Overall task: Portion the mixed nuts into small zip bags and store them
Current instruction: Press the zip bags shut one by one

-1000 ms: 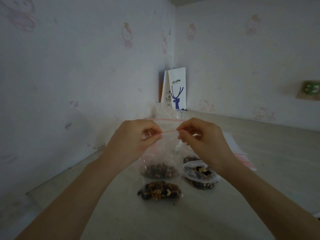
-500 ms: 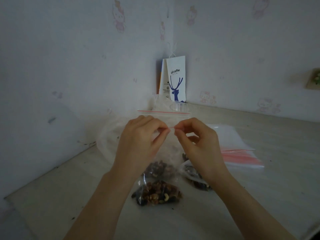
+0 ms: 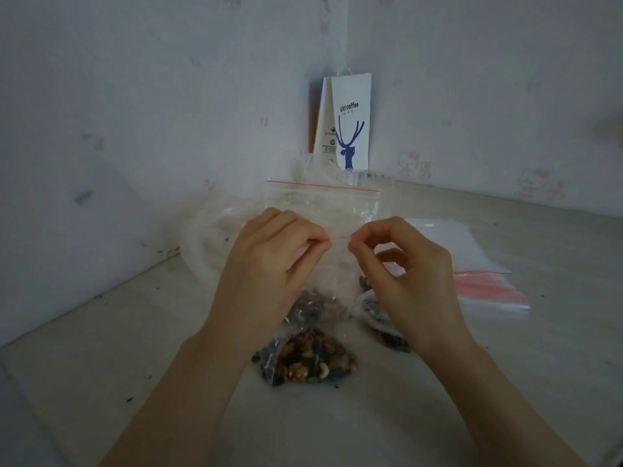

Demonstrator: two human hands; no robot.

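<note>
View dipped; pale table (image 3: 505, 382), papered corner walls (image 3: 135, 96).

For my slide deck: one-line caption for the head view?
Both hands pinch a nut-filled zip bag's red seal shut above another filled bag.

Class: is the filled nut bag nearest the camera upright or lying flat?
Lying flat. The nut bag rests on its side on the table, nuts spread low.
</note>
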